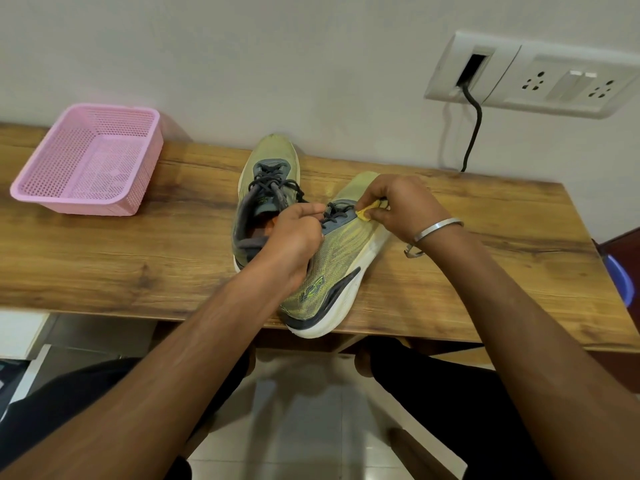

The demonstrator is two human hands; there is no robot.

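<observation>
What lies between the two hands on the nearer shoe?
In the head view, the dark laces of the shoe lie between the left hand and the right hand, which pinches a small yellow cloth.

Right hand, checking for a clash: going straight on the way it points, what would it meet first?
The right hand, pinching a yellow piece, points left: probably the dark laces first, then the left hand; depth unclear.

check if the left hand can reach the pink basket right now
Probably yes: the left hand pinches a lace it must drop; beyond the far shoe, only bare table lies before the basket.
</observation>
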